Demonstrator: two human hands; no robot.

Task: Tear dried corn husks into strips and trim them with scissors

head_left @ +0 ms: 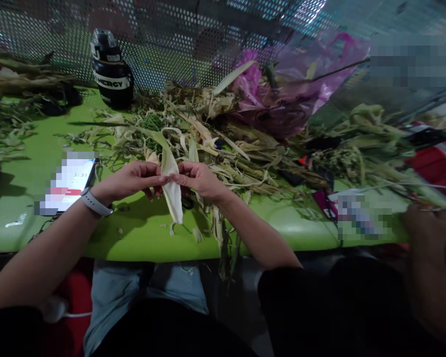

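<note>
A pale corn husk leaf [172,187] hangs between my two hands above the green table [134,233]. My left hand [128,180], with a white watch on its wrist, pinches the leaf's left edge. My right hand [199,178] pinches its right edge, fingertips nearly touching the left hand's. The leaf's pointed tip hangs down toward the table edge. Behind my hands lies a big pile of dried husks and stalks [223,134].
A phone [69,186] lies at the left on the table. A black bottle [111,69] stands at the back by a perforated metal screen. A purple plastic bag [293,94] sits behind the pile. Another person's hand [425,230] works at the right.
</note>
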